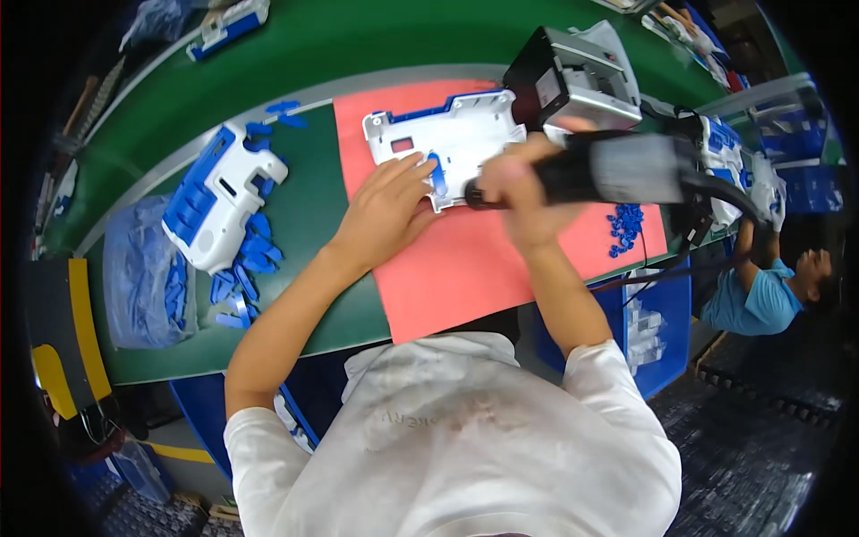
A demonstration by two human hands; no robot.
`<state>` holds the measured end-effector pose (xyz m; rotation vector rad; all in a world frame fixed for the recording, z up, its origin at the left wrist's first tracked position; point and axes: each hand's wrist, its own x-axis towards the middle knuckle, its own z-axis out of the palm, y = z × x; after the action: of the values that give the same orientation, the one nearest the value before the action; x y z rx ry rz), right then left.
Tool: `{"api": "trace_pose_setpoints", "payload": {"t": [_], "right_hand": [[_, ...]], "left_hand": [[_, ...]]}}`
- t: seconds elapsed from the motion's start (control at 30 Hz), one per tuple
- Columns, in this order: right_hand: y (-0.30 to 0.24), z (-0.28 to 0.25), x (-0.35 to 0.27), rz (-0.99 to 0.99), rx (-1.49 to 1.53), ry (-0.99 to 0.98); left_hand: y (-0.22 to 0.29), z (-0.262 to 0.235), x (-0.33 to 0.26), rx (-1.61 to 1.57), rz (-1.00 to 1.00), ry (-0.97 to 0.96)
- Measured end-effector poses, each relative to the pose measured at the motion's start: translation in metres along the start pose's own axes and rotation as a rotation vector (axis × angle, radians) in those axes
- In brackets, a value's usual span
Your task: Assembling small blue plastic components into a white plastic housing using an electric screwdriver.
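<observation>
A white plastic housing [470,140] with a blue edge lies open side up on a pink mat [429,286]. My left hand [386,208] rests on its near left part, fingers stretched out. Beside those fingertips, inside the housing, is a slim blue plastic piece [438,174]. My right hand [528,192], smeared by motion, is wrapped round a black electric screwdriver [573,170] held almost level over the housing's right side. The tool's tip points left, close to the housing; whether it touches anything cannot be made out.
Left of the mat stand a white-and-blue housing [219,197], loose blue pieces [258,246] and a clear bag [143,277]. A black-and-metal machine [577,76] is at the back. Small blue parts [625,228] lie right, near a cable. A co-worker [761,291] is at far right.
</observation>
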<state>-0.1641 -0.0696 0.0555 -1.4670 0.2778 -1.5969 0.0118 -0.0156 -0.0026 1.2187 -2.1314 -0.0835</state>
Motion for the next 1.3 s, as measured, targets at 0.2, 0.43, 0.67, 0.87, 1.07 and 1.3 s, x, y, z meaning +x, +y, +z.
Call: {"api": "trace_pose_setpoints", "payload": {"t": [0.2,0.43,0.67,0.87,1.07,1.3], "right_hand": [[-0.08,-0.077,0.02,0.04,0.176,0.031],[-0.033,-0.087,-0.018,0.34,-0.324,0.063],[-0.044,-0.135,-0.059,0.217,-1.051,0.018],[-0.063,-0.177,-0.08,0.429,-1.34,-0.101],[-0.035,-0.173,-0.062,0.481,-1.349,-0.129],[-0.021,-0.164,-0.039,0.337,-1.339,-0.089]], "left_hand": [[-0.007,-0.083,0.066,-0.396,-0.721,-0.241],[-0.097,-0.088,0.126,-0.725,-0.778,0.072],[-0.161,-0.001,0.144,0.258,-0.463,0.206],[-0.174,0.004,0.121,0.342,-0.32,0.111],[-0.096,-0.007,0.08,0.311,-0.122,0.248],[0.006,-0.074,0.029,0.491,-0.229,0.058]]}}
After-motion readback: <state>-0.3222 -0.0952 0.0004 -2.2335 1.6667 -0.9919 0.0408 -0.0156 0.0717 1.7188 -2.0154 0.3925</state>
